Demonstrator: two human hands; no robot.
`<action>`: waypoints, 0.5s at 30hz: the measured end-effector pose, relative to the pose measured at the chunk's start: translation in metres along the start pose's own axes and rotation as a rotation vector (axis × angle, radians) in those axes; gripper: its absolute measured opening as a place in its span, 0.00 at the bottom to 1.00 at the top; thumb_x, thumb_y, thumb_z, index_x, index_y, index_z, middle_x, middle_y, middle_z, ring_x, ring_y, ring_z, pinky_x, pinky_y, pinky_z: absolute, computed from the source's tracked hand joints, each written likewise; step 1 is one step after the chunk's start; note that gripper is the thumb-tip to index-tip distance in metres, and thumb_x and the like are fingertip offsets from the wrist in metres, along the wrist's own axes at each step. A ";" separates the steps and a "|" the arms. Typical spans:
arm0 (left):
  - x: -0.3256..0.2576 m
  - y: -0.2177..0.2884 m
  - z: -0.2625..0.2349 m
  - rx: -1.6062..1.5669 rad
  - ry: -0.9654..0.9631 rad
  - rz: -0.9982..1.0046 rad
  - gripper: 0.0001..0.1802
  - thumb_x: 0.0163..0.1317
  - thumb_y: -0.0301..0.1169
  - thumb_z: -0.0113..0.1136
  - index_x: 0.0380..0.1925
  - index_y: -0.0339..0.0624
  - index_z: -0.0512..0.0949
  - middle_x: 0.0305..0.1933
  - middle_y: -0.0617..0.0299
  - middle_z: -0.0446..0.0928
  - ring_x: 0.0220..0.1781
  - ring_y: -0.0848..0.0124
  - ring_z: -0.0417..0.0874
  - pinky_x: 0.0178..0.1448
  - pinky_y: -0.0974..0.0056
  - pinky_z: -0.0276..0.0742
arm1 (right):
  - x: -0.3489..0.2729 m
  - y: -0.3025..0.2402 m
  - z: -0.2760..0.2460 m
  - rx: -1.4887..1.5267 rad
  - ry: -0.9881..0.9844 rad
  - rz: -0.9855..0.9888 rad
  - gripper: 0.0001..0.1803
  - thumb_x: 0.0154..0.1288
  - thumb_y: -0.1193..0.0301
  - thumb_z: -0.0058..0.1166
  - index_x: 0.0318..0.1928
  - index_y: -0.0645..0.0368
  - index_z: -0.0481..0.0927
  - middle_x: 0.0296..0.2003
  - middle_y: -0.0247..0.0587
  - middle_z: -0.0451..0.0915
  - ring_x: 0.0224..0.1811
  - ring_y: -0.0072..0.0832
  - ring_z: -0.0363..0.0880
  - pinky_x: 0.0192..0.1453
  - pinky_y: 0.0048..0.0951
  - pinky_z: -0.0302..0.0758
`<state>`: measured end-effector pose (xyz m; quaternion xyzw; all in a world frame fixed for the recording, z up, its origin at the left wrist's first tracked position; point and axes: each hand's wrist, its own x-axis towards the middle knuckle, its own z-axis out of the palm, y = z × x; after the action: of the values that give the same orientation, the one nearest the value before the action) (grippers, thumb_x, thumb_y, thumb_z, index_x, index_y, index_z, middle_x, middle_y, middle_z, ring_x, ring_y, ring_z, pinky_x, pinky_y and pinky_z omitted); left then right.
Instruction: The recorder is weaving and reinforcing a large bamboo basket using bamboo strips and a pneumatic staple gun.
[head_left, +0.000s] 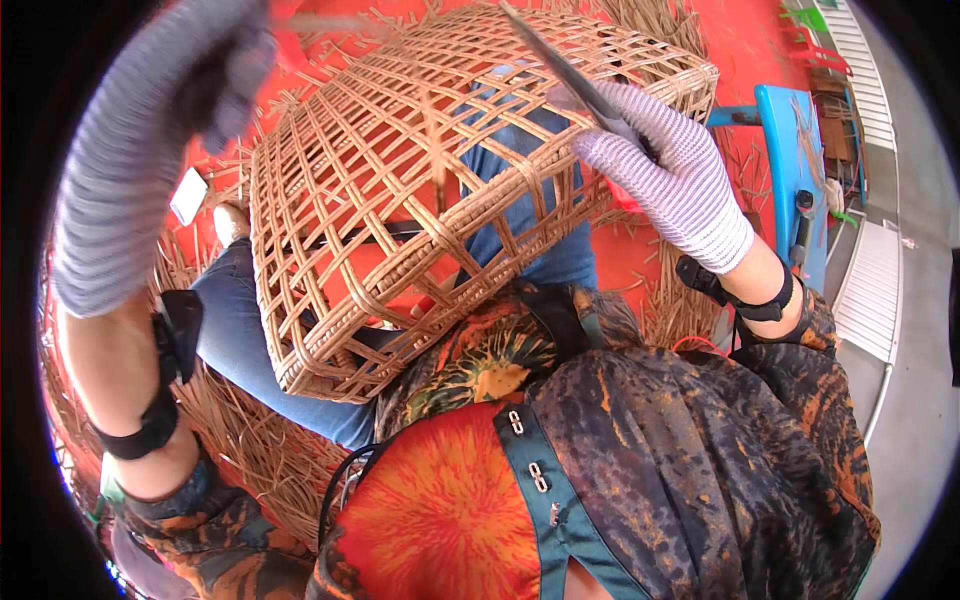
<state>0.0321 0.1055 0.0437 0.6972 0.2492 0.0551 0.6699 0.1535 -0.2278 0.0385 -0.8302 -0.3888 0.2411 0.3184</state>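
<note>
"Basket of tan cane, boxy and open-latticed point(463, 213): where?"

"Upper centre of the frame, tilted over blue denim legs point(545, 160), its thick braided edge slanting up to the right."

"Hands?"

"Upper right, the right hand point(665, 165), in a pale purple-striped glove, grips a dark pointed metal blade point(570, 75). Upper left, the left hand point(205, 80), grey-striped glove, curls; blur hides what it pinches, so I can't tell."

"Side room?"

"Narrow red floor point(738, 35) shows beside both upper basket corners; a blue flat-topped stool point(788, 150) stands near the right one."
</note>
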 end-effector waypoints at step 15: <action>-0.005 0.005 0.095 -0.202 -0.266 0.465 0.16 0.68 0.37 0.58 0.49 0.39 0.79 0.44 0.63 0.80 0.43 0.74 0.78 0.51 0.68 0.72 | 0.071 -0.001 -0.064 1.126 -0.298 -0.476 0.09 0.70 0.70 0.49 0.39 0.63 0.77 0.25 0.32 0.73 0.23 0.20 0.70 0.27 0.22 0.67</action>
<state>0.0687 0.0171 0.0406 0.6664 -0.0144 0.1397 0.7322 0.2358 -0.1922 0.0719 -0.3836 -0.4166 0.4446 0.6940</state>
